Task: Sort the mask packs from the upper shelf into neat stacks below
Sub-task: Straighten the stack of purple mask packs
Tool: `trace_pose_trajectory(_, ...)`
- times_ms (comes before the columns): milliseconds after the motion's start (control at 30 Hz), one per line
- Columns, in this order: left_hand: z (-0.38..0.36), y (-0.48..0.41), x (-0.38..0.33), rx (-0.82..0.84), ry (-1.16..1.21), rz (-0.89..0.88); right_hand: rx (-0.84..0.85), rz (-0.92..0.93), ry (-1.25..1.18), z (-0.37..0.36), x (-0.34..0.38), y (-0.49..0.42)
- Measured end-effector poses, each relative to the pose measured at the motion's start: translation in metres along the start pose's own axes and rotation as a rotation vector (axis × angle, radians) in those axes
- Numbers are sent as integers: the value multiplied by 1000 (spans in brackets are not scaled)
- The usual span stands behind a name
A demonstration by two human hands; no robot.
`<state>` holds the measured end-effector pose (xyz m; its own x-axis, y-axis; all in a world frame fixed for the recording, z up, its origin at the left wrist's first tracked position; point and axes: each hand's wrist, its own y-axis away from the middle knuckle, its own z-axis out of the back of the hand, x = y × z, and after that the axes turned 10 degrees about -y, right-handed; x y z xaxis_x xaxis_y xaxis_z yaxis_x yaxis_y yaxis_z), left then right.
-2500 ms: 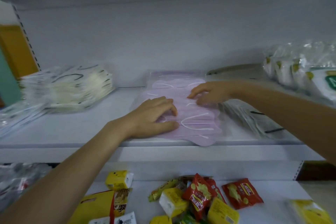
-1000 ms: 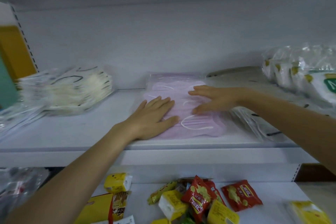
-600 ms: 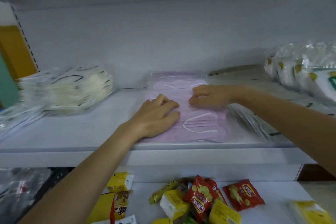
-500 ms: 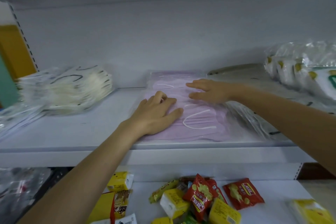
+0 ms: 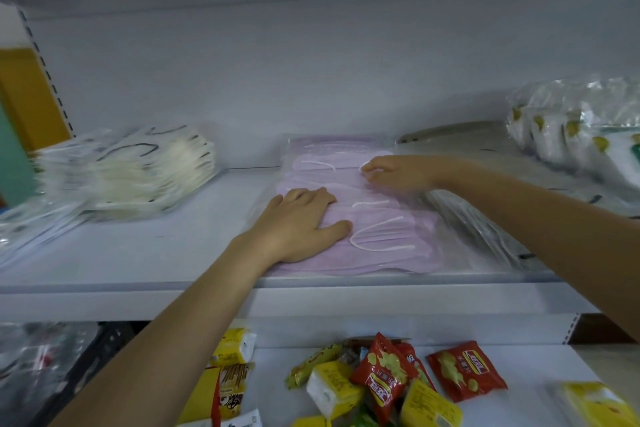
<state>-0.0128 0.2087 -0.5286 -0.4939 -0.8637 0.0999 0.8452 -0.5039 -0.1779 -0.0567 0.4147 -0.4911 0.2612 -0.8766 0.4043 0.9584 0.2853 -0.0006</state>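
A stack of pink mask packs [image 5: 388,239] in clear film lies in the middle of the white shelf [image 5: 156,253]. My left hand [image 5: 298,222] presses flat on the stack's left side, fingers spread. My right hand [image 5: 398,172] rests on the far part of the stack with fingers loosely curled on the film. A stack of white mask packs with black loops [image 5: 145,173] lies at the left. More clear mask packs [image 5: 474,225] lie slanted to the right of the pink stack, partly under my right forearm.
A bag of white packets with yellow marks [image 5: 581,128] sits at the far right of the shelf. On the lower shelf lie red snack packets [image 5: 464,371], yellow packets [image 5: 232,347] and, at the left, clear bags [image 5: 38,357]. A yellow and green panel stands at far left.
The pink stack has been pushed back from the shelf's front edge. My left hand shifted slightly left on it, and my right hand's fingers curled near the stack's far end.
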Motion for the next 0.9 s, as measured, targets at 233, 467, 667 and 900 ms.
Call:
trace_pose_trajectory(233, 2, -1, 2, 115, 22, -7, 16, -14, 86, -1, 8, -10)
trace_pose_trajectory(467, 6, -11, 12, 121, 131, -32, 155, 25, 76, -4, 26, 28)
trace_pose_trajectory(667, 11, -17, 51, -167, 762, 311, 212, 113, 32, -13, 35, 81)
trace_pose_trajectory(900, 0, -15, 53, 4, 1262, 325, 105, 94, 331, -33, 20, 84)
